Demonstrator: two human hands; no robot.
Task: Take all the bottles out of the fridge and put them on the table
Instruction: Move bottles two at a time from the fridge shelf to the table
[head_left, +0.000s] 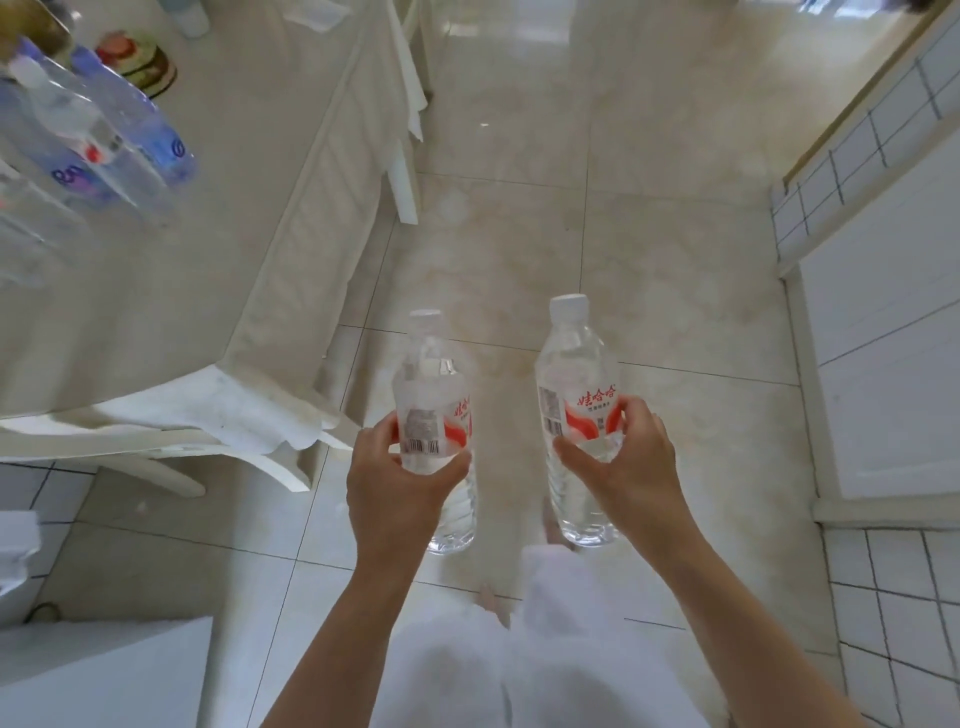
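Observation:
My left hand (400, 483) grips a clear water bottle (434, 384) with a red-and-white label and white cap, held upright over the floor. In my right hand (623, 462) is a second bottle (576, 374) of the same kind, also upright. Both are in front of me at waist height. The table (171, 291) with a cream cloth lies to the left. Several bottles stand on it at the far left, among them a blue-labelled bottle (140, 119) and a clear one (78, 124). The fridge itself is not clearly in view.
A white chair (171, 431) is pushed against the table's near corner. A small decorated cake (143, 62) sits on the table. A white tiled wall and cabinet (883, 364) run along the right. A white surface (98, 675) fills the bottom left. Glossy beige floor tiles stretch ahead.

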